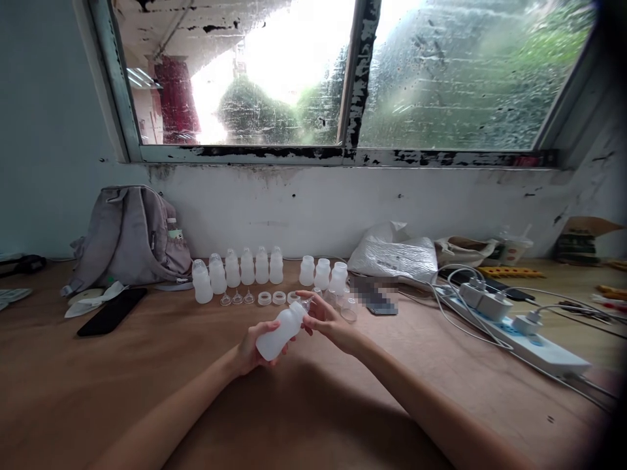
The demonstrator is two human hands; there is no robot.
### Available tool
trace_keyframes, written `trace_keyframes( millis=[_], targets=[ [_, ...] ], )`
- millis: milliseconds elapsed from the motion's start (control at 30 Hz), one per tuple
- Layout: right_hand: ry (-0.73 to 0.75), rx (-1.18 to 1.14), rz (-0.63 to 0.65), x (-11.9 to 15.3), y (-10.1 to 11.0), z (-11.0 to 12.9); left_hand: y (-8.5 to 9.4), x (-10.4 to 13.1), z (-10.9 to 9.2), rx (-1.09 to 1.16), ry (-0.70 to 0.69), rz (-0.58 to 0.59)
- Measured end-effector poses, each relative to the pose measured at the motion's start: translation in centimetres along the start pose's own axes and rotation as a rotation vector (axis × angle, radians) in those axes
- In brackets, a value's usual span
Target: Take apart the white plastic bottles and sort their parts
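Observation:
My left hand [251, 346] is wrapped around the body of a frosted white baby bottle [275, 338], tilted with its top toward the upper right. At that top, the fingers of my right hand [329, 321] close around the collar, where a clear nipple [306, 300] sticks out. Beyond my hands stand several capped baby bottles [247, 266] in a row. In front of them lie three clear nipples [237, 297] and white collar rings [279, 297]. Three uncapped bottles [322, 271] stand to the right, with clear caps [349, 309] near my right hand, partly hidden by it.
A grey backpack [130, 238] and a black phone [112, 312] are at the left. On the right are a silver bag [394, 254], a blurred-out phone [382, 303] and a white power strip [529, 343] with chargers and trailing cables. Wall and window rise behind the table.

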State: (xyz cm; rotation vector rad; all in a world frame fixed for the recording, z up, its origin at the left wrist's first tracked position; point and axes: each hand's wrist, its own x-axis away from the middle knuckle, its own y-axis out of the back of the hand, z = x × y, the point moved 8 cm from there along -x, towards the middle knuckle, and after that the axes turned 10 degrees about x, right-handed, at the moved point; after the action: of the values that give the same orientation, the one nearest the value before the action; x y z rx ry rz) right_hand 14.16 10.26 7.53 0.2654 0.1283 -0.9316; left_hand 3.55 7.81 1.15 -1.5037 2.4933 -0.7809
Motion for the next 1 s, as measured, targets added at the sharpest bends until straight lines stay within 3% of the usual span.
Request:
trace_keyframes(
  millis=[133, 333, 600, 1000],
  targets=[
    [-0.023, 0.02, 0.013, -0.2, 0.9, -0.5, -0.1, -0.2, -0.1, -0.017, -0.014, 0.014],
    [-0.032, 0.069, -0.144, -0.4, 2.8, -0.8, 0.3, 0.0, -0.4, -0.093, -0.028, -0.027],
    [-0.09, 0.07, -0.183, -0.3, 3.2, -1.4, 0.3, -0.1, -0.3, -0.129, -0.003, -0.043],
    [-0.003, 0.086, -0.13, -0.5, 3.0, -0.6, 0.5, 0.1, 0.1, -0.089, 0.088, -0.032]
  ],
)
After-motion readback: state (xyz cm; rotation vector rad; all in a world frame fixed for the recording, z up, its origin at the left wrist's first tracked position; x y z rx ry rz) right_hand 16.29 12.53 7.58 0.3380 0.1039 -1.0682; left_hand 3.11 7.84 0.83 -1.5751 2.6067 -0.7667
